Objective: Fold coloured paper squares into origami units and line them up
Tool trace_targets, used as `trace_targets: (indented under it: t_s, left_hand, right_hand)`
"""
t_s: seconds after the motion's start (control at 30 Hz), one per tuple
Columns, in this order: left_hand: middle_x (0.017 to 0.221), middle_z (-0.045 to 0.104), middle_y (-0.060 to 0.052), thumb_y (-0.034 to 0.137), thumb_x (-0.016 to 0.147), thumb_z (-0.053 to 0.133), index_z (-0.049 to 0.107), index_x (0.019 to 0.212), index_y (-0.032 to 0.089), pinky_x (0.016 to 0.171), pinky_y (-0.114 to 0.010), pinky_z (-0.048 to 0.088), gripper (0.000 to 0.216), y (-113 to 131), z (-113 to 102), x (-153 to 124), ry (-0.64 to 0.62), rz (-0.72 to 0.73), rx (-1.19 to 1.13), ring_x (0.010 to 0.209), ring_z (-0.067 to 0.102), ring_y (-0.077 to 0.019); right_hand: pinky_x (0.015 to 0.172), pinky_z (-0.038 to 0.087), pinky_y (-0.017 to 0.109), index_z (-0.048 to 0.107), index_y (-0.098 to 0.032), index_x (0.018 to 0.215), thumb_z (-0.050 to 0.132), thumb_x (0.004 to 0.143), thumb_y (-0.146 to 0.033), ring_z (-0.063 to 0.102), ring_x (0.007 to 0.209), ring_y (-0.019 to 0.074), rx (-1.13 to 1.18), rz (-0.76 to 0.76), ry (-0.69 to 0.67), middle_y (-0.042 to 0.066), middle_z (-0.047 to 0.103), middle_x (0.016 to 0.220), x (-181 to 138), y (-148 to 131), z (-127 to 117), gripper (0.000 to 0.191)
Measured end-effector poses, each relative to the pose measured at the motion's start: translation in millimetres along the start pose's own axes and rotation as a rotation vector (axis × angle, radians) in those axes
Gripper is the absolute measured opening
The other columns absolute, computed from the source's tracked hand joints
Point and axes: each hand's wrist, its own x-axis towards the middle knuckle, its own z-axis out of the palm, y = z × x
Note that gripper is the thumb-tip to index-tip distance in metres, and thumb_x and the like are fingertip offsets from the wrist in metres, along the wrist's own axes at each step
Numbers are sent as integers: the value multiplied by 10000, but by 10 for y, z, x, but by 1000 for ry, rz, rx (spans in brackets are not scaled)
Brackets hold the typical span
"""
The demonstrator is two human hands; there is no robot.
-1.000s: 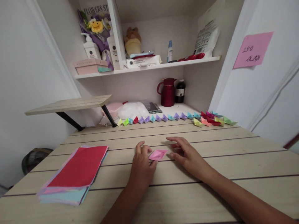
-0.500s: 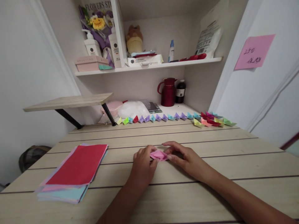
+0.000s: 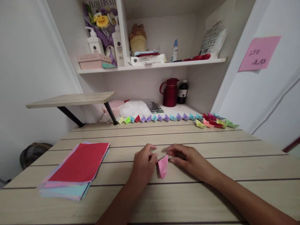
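Note:
A small piece of folded pink paper (image 3: pixel 162 167) is between my two hands above the wooden table, one pointed end toward me. At its upper left corner, my left hand (image 3: pixel 145 161) pinches it with the thumb side, the index finger reaching out beyond. My right hand (image 3: pixel 186 157) has its thumb and fingertips at the upper right tip of the paper; the fingers are slightly blurred. To the left lies a stack of coloured paper sheets, a red sheet (image 3: pixel 81 162) on top.
Along the table's back edge runs a row of small folded paper boats (image 3: pixel 160 117), with a cluster of boats (image 3: pixel 212 121) at the right. A raised wooden stand (image 3: pixel 70 100) is at the back left. Behind are a red jug (image 3: pixel 170 92) and a dark bottle (image 3: pixel 182 92).
The pink paper has turned from lying sideways between my hands to pointing toward me. My left index finger has lifted off it. The view has shifted slightly.

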Motion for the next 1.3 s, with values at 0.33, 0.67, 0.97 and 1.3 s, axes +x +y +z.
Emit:
trace_targets:
  t_s: [0.33,0.67,0.97,1.3]
  left_hand:
    - [870,647,-4,100,764,511,586,875,218,795,-294,410,179,-53,26,2,91,138,195,884,575,-177]
    - [940,655,3,144,785,566,603,819,237,821,-362,354,106,23,52,-41,18,142,381,954,549,-212]
    - [1026,579,-32,224,852,523,615,943,220,832,-323,437,129,27,-7,-37,16,159,24,885,587,-165]
    - [1011,556,-35,277,837,574,632,864,230,930,-354,425,80,137,43,-115,-116,282,34,1014,527,-200]
  right_hand:
    - [1035,371,385,657,-278,1019,624,802,-157,457,1220,228,117,-110,-29,60,501,1240,-18,17,-6,250]
    - [989,409,382,742,-275,866,618,844,-230,498,1156,236,50,-153,-32,70,512,1171,4,-11,123,134]
    - [970,373,459,673,-230,753,589,808,-171,481,1183,271,-208,-142,28,67,558,1212,-28,-49,-10,116]
    - [883,423,383,638,-222,681,611,803,-191,593,997,217,-162,-137,17,29,690,1034,7,-49,36,129]
